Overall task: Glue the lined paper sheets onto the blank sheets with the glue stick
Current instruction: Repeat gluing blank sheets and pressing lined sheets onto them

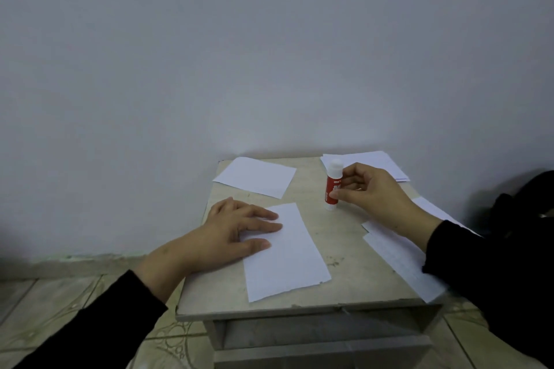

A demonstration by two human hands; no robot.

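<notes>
A faintly lined paper strip (287, 252) lies in the middle of the small table (353, 281). My left hand (230, 237) rests flat on the strip's left edge, fingers straight. A red and white glue stick (332, 186), capped, stands upright on the table behind the strip. My right hand (371, 192) pinches its body between thumb and fingers. A blank sheet (254, 177) lies at the back left. A pile of blank sheets (374, 162) sits at the back right. More lined sheets (398, 255) lie at the right edge, partly under my right sleeve.
The table stands against a plain pale wall (269, 54), with an open shelf (323, 335) below its top. Tiled floor (60, 308) shows at the left. A dark object (527, 204) sits to the right of the table.
</notes>
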